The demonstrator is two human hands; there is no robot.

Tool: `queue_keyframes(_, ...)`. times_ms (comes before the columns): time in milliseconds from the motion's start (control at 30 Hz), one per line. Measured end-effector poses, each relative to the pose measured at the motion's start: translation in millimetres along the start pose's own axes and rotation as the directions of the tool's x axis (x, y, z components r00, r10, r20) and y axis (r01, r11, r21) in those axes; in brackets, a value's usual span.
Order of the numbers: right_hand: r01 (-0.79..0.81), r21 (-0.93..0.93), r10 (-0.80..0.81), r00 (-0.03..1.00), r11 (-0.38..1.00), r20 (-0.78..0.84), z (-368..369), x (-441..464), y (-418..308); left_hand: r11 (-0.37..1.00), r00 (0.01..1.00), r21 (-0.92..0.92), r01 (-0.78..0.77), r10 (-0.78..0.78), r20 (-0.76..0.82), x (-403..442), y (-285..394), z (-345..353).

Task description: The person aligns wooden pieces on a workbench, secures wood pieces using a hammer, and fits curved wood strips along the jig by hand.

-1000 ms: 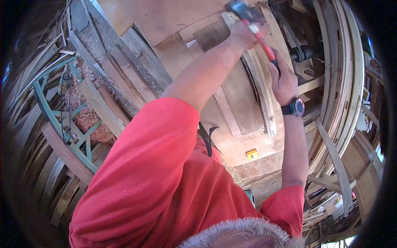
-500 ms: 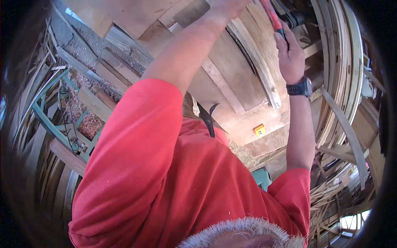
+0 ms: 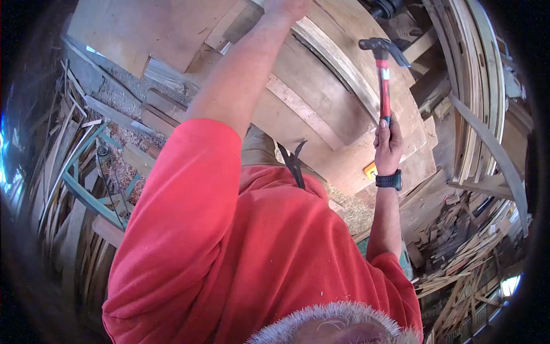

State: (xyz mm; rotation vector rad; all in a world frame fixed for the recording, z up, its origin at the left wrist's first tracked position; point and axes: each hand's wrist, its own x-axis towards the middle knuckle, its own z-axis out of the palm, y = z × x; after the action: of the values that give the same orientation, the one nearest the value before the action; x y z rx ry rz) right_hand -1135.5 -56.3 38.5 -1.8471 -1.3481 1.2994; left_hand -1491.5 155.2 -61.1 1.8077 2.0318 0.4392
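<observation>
My right hand (image 3: 389, 150), with a dark watch on its wrist, is closed around the handle of a claw hammer (image 3: 384, 86). The red and dark hammer points away from me, its metal head over the far right side of the plywood worktop (image 3: 338, 166). At the top edge of the view is my left hand (image 3: 288, 7), beside the end of a long curved wooden strip (image 3: 338, 57); its fingers are mostly cut off. A small yellow tape measure (image 3: 370, 170) lies on the worktop, partly behind my right wrist.
Flat boards (image 3: 154, 28) cover the worktop's left. Tall curved laminated strips (image 3: 467, 86) stand at the right, above a heap of wood offcuts (image 3: 458, 246). A green metal frame (image 3: 86, 195) stands at the left near wood shavings. A black strap (image 3: 293, 163) hangs at my waist.
My right hand has drawn back towards my body with the hammer, whose head now shows. The view has shifted, and my left hand sits slightly further left at the top edge.
</observation>
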Motion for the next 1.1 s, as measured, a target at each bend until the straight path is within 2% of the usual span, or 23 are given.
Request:
queue_keyframes(133,-0.072,0.068,0.08,0.988,0.995,-0.131,-23,-22,23,0.998,0.995,-0.031,-0.052,0.049,-0.092,-2,-3,9)
queue_keyframes(233,-0.107,0.046,0.113,0.978,0.993,-0.173,-43,-27,35,0.994,0.986,-0.059,-0.093,0.084,-0.145,-4,-4,10)
queue_keyframes(300,-0.08,0.107,0.1,0.975,0.991,-0.2,-48,-33,42,0.993,0.978,-0.067,-0.099,0.085,-0.191,-6,-2,11)
queue_keyframes(333,-0.085,0.09,0.104,0.966,0.992,-0.237,-49,-37,42,0.992,0.968,-0.079,-0.098,0.077,-0.239,-5,-3,10)
queue_keyframes(400,-0.074,0.014,0.075,0.946,0.997,-0.317,-46,-44,44,0.987,0.966,-0.099,-0.123,0.096,-0.238,-5,-6,10)
queue_keyframes(467,-0.085,0.02,0.086,0.935,0.996,-0.343,-47,-49,52,0.981,0.967,-0.133,-0.142,0.109,-0.23,-11,-10,13)
queue_keyframes(533,-0.087,0.027,0.091,0.921,0.996,-0.378,-52,-51,67,0.862,0.863,-0.25,-0.442,0.331,-0.383,-12,-19,10)
queue_keyframes(567,-0.095,-0.022,0.078,0.909,0.995,-0.409,-58,-52,75,0.858,0.859,-0.249,-0.449,0.338,-0.384,-18,-26,8)
queue_keyframes(633,-0.116,-0.072,0.072,0.893,0.991,-0.445,-67,-59,90,0.946,0.832,0.037,-0.322,0.302,-0.465,-45,-34,0)
queue_keyframes(700,0.017,-0.151,-0.095,0.846,0.988,-0.525,-71,-62,100,0.986,0.867,-0.011,-0.164,0.138,-0.479,-66,-36,-8)
queue_keyframes(733,-0.076,-0.164,-0.024,0.844,0.984,-0.535,-77,-68,103,0.986,0.869,-0.015,-0.168,0.141,-0.474,-72,-48,-4)
queue_keyframes(800,-0.086,-0.13,0.001,0.839,0.988,-0.544,-80,-73,110,0.973,0.931,-0.154,-0.17,0.107,-0.349,-78,-61,-1)
queue_keyframes(833,-0.092,-0.095,0.026,0.84,0.991,-0.543,-83,-76,113,0.97,0.932,-0.164,-0.179,0.113,-0.344,-78,-61,0)
queue_keyframes(867,-0.057,-0.171,-0.046,0.838,0.984,-0.544,-82,-79,116,0.971,0.934,-0.146,-0.191,0.134,-0.331,-80,-62,0)
queue_keyframes(967,-0.146,-0.196,0.021,0.849,0.97,-0.527,-83,-88,130,0.974,0.939,-0.112,-0.199,0.156,-0.308,-86,-58,-3)
queue_keyframes(1033,-0.178,0.011,0.161,0.859,0.984,-0.485,-78,-92,130,0.979,0.932,-0.075,-0.189,0.155,-0.327,-83,-62,-4)
queue_keyframes(1100,-0.08,0.057,0.097,0.875,0.995,-0.474,-68,-91,126,0.971,0.876,0.111,-0.212,0.24,-0.419,-87,-66,4)
